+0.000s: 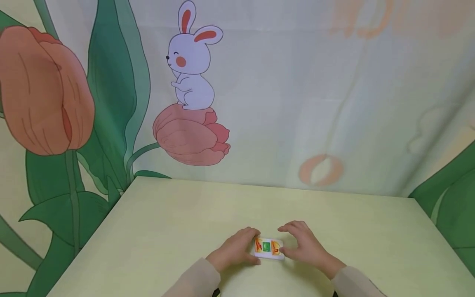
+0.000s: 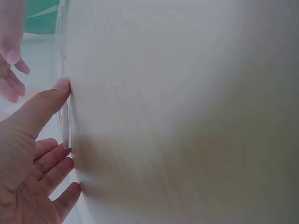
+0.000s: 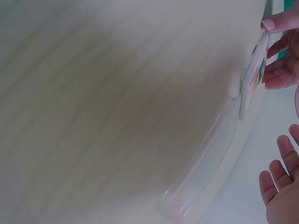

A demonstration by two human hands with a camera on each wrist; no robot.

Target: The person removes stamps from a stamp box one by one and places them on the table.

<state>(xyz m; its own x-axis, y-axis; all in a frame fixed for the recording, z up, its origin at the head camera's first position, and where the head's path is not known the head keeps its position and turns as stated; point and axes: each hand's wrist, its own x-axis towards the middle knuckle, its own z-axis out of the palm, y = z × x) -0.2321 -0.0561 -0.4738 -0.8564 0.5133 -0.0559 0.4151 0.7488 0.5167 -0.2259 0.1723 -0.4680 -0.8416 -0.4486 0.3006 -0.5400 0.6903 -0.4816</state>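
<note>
A small flat white rectangular piece (image 1: 269, 256) with three coloured pictures on top lies on the table in the head view. My left hand (image 1: 239, 247) grips its left end, thumb at the near edge and fingers on the far side. In the left wrist view the left thumb (image 2: 61, 85) presses the piece's thin edge. My right hand (image 1: 306, 245) is at the other end, fingers spread and slightly bent, thumb close to the right edge. Seen from the right wrist, the right fingers (image 3: 280, 182) stand apart from the white piece (image 3: 252, 86).
A clear plastic strip or case (image 3: 201, 158) lies beside the piece in the right wrist view. The pale yellow tabletop (image 1: 178, 218) reaches back to a hanging cloth (image 1: 267, 99) printed with a rabbit and tulips. Beige sleeves (image 1: 194, 280) cover both forearms.
</note>
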